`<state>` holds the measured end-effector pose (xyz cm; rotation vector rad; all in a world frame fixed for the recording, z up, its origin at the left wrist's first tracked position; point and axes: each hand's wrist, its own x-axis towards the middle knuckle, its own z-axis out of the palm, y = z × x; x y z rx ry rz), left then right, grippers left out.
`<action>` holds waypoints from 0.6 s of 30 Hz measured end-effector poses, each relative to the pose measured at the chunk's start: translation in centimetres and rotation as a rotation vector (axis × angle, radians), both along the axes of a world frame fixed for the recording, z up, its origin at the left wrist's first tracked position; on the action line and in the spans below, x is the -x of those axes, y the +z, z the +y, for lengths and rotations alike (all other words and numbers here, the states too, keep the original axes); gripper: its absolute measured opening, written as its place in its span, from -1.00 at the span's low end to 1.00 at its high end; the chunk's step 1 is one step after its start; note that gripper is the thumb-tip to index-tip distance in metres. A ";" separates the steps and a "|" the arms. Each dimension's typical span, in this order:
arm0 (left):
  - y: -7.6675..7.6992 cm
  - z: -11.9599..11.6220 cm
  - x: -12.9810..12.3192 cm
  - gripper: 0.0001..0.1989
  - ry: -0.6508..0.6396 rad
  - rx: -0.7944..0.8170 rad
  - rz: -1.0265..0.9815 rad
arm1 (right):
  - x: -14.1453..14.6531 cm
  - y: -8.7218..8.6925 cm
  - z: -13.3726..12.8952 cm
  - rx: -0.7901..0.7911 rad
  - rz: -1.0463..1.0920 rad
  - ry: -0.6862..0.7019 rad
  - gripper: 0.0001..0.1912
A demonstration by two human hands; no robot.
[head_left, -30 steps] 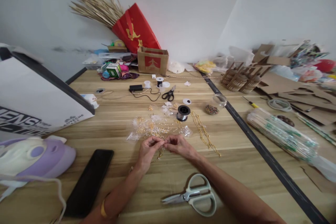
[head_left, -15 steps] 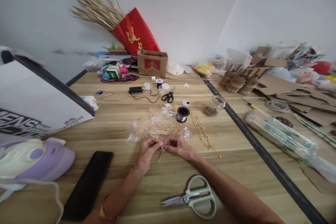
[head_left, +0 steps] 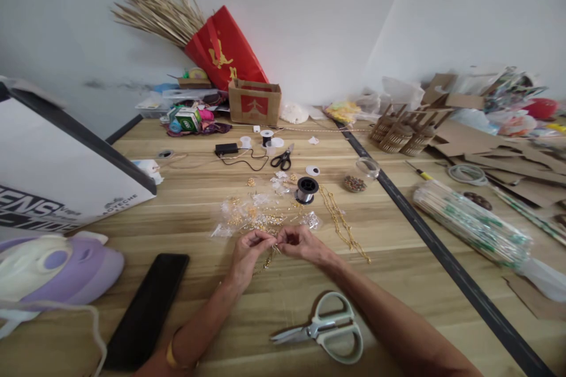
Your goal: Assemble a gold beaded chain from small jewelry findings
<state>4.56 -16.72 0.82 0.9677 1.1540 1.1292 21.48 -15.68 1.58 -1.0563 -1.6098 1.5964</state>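
My left hand [head_left: 247, 254] and my right hand [head_left: 301, 242] meet fingertip to fingertip above the wooden table. Both pinch the top of a short gold beaded chain [head_left: 267, 260], which dangles below the fingers. Its tiny upper parts are mostly covered by my fingertips. Just beyond the hands lie gold and silver jewellery findings [head_left: 265, 221] in small clear bags. A spool of silver wire [head_left: 306, 191] stands behind my right hand, and a long gold chain [head_left: 340, 221] lies to its right. Large pale-handled scissors [head_left: 325, 330] rest between my forearms.
A black phone [head_left: 148, 309] and a purple-and-cream appliance [head_left: 66, 271] are on the left, by a white box [head_left: 66, 171]. Farther back lie black scissors [head_left: 283, 158] and a jar of beads [head_left: 355, 182]. Bundled sticks in plastic [head_left: 473, 227] lie right of a dark strip.
The whole view has shifted slightly. My hands stay together with small finger movements, and the light-coloured bit under the fingertips has turned. Nothing on the table has visibly moved.
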 end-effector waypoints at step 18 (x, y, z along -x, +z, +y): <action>0.6 -0.4 -0.4 -0.87 -0.069 -0.013 0.022 | 0.5 -1.2 0.4 0.114 0.264 -0.101 -0.68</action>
